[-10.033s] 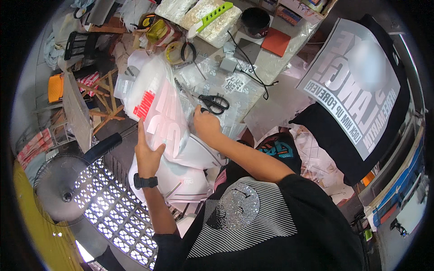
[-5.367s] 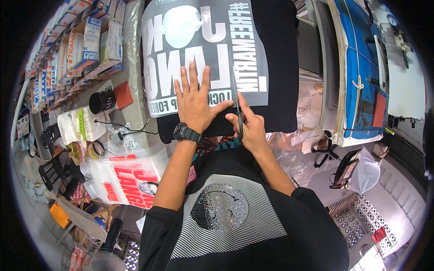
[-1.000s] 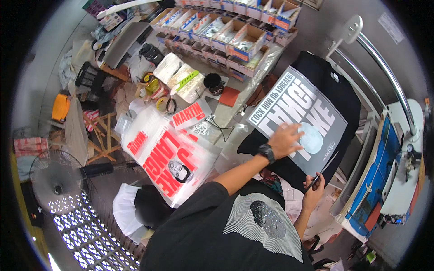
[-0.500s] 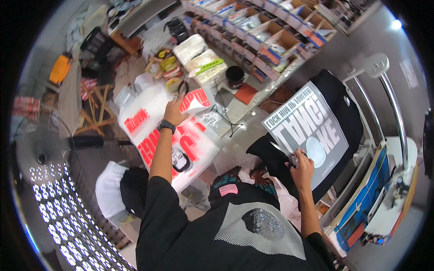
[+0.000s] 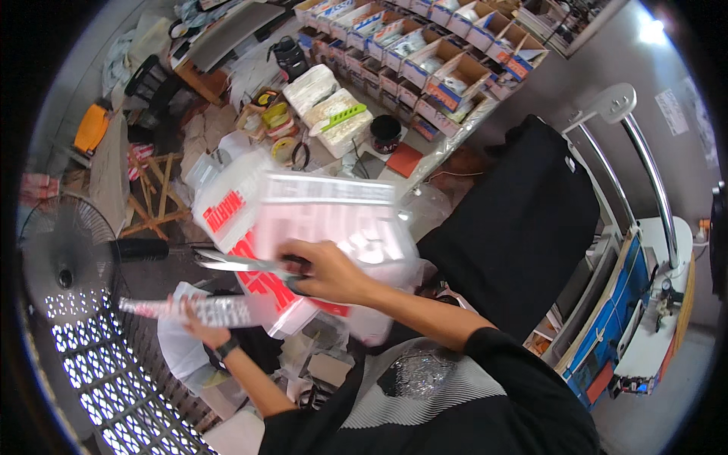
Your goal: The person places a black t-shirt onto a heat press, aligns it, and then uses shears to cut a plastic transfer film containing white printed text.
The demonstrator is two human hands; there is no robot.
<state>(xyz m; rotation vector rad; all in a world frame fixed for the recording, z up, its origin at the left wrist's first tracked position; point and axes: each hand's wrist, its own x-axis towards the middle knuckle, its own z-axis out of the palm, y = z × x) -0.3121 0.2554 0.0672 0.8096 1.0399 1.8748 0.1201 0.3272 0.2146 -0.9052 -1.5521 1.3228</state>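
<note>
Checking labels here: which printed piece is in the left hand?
The narrow, blurred strip; the left hand holds it. The sheet by the right hand and the red-lettered stack are both far wider.

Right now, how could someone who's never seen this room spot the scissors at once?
Start at the person's black shirt along the bottom, then follow the right arm up and leftward to the right hand. The scissors are in its grip, pointing left. Their bare, shiny metal blades and dark handles set them apart from the red-printed sheets around them.
</note>
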